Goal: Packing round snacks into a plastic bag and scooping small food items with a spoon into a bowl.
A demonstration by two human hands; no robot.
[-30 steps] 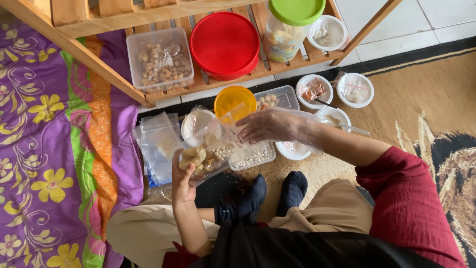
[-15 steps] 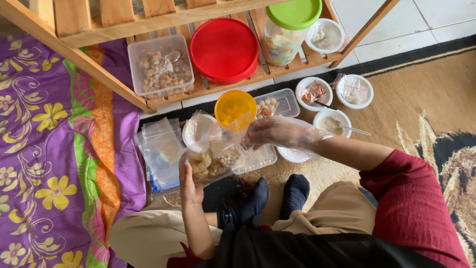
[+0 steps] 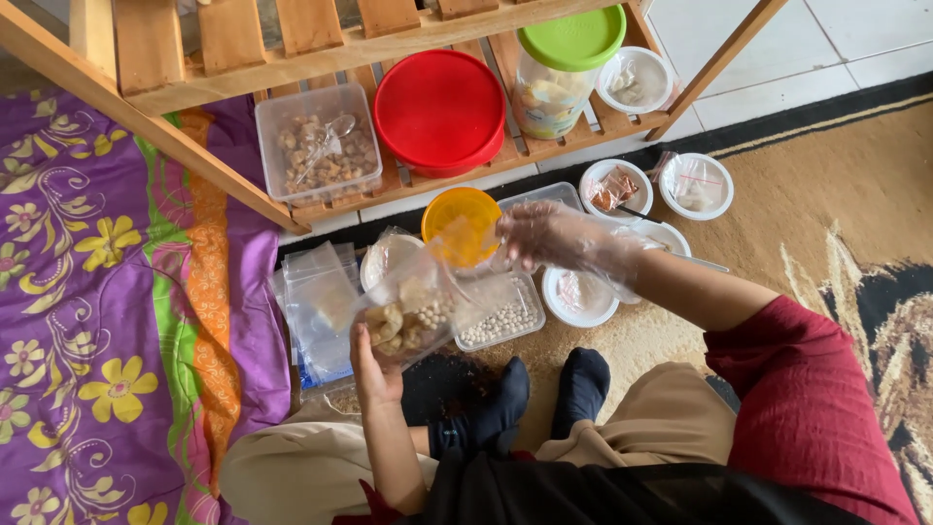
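On the far left a purple flowered cloth (image 3: 87, 292) covers the floor, and beside it lies a stack of clear bags (image 3: 316, 306). My left hand (image 3: 374, 365) is closed from below around a clear plastic bag (image 3: 413, 311), part filled with pale snack pieces. The bag hangs in the air above my feet, in front of the wooden shelf (image 3: 292, 58).

I judge the bag light, thin and floppy, and likely slippery. It will sag wherever I do not support it, so a hold under the filled bottom looks safest, with the mouth kept upward.

To the right, my gloved right hand (image 3: 554, 233) hovers at the bag's mouth, its fingers curled loosely. I cannot tell whether it holds anything. Just behind the bag stands an orange cup (image 3: 462, 224), and below lies a tub (image 3: 501, 316) of small pale balls. Further right sit white bowls (image 3: 695, 185) on the carpet (image 3: 836, 224).
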